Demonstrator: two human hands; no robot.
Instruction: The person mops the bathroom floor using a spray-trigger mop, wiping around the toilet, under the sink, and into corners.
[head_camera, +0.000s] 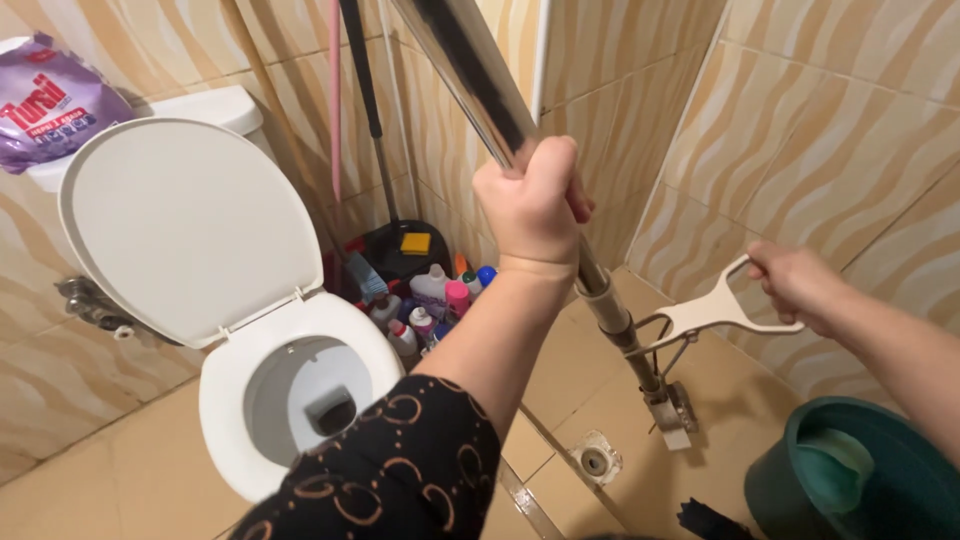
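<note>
Left hand (535, 205) is gripping the shiny metal mop pole (500, 110) about midway, fist wrapped tight, pole slanting from 12 o'clock down toward 5 o'clock. Right hand (795, 285) is pulling on the cream plastic wringer lever (715, 312) out at 3 o'clock, fingers hooked through its loop. The pole's lower end is sitting just above the floor drain (595, 460). A green bucket (860, 480) is sitting at 5 o'clock. At 9 o'clock the white toilet (290, 390) is standing with its lid (185, 225) up, purple refill bag (50, 100) lying on the tank. Cleaning bottles (432, 300) are crowding the corner near the center, next to a black dustpan (405, 248).
</note>
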